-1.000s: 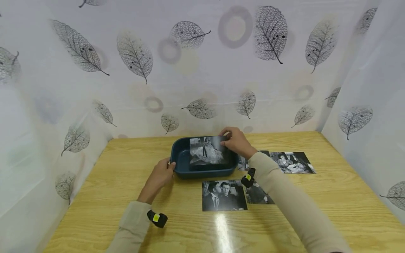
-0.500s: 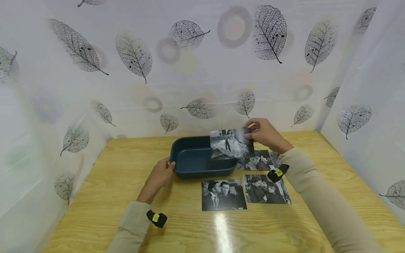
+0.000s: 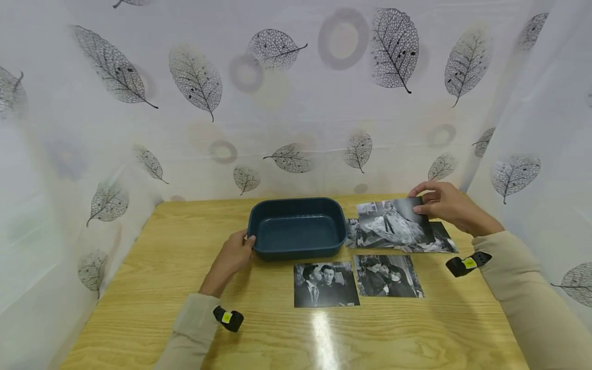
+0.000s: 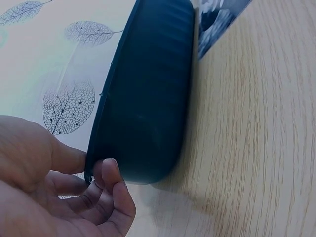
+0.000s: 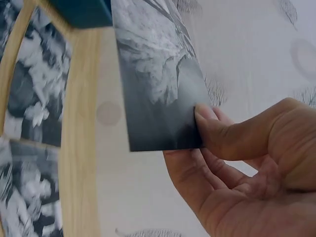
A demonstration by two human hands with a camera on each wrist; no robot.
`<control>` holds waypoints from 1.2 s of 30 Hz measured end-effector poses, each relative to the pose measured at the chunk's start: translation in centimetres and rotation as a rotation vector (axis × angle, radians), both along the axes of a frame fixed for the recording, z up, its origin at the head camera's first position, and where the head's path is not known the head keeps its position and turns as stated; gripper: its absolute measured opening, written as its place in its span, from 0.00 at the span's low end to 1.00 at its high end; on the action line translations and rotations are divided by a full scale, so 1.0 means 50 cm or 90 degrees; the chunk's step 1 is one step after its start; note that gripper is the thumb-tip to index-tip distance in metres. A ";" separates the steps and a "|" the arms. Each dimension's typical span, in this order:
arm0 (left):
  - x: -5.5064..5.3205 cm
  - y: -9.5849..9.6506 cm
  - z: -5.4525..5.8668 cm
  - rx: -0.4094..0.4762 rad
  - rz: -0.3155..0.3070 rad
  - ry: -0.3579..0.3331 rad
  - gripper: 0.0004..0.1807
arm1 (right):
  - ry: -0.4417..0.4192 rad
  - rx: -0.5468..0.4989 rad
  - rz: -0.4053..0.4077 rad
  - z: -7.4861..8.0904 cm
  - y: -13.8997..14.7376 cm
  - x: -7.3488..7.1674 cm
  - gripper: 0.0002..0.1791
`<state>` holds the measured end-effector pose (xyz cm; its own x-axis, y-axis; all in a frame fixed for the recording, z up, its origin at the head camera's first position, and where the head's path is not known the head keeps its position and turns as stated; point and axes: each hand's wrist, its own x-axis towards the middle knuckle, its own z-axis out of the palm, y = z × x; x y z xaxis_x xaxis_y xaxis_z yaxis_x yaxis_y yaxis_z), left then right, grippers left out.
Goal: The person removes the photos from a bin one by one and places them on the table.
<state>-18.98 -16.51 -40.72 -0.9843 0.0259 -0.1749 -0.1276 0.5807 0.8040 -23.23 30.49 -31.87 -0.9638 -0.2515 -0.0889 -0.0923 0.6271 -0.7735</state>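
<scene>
My right hand (image 3: 446, 205) pinches a black-and-white photo (image 3: 393, 223) of a figure in a wide pale gown by its right edge. In the right wrist view the thumb lies on the face of this photo (image 5: 158, 98) and the fingers are behind it. The photo hangs above two other photos lying on the table, partly covering them. At the left end of a dark blue rectangular tray (image 3: 296, 253), my left hand (image 3: 233, 259) grips the rim between thumb and fingers. In the left wrist view the tray's outer wall (image 4: 143, 98) fills the middle. No photo shows inside the tray.
Two photos lie in front of the tray: a couple with a kiss on the cheek (image 3: 326, 285) and another pair (image 3: 388, 276). A partly covered photo (image 3: 446, 239) lies at the back right of the wooden table (image 3: 185, 221). A leaf-printed curtain (image 3: 296, 103) surrounds the table.
My right hand has lifted the gown photo out of the tray and carried it right, over the photos beside it. My left hand has stayed on the tray's rim.
</scene>
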 end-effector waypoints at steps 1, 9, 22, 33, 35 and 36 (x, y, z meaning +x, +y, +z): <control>0.000 0.000 0.001 0.001 0.000 -0.002 0.22 | -0.008 0.001 0.000 -0.004 0.014 0.004 0.18; 0.000 0.002 0.003 -0.007 0.003 -0.015 0.23 | -0.087 0.001 0.006 -0.045 0.120 0.034 0.21; 0.001 0.003 0.001 0.002 0.010 -0.022 0.22 | -0.174 -0.020 -0.004 -0.131 0.254 0.080 0.16; 0.000 0.003 0.000 -0.014 0.005 -0.011 0.22 | -0.192 -0.014 -0.008 -0.174 0.280 0.091 0.17; 0.000 0.003 0.000 -0.012 0.003 -0.010 0.22 | -0.181 0.013 -0.020 -0.178 0.278 0.091 0.18; 0.000 0.003 0.000 -0.010 0.003 -0.010 0.22 | -0.174 0.029 -0.026 -0.179 0.276 0.092 0.18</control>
<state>-19.00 -16.35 -40.72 -0.9813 0.0189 -0.1913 -0.1431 0.5929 0.7925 -18.64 44.29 -40.84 -0.9118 -0.2035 -0.3565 0.1410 0.6603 -0.7376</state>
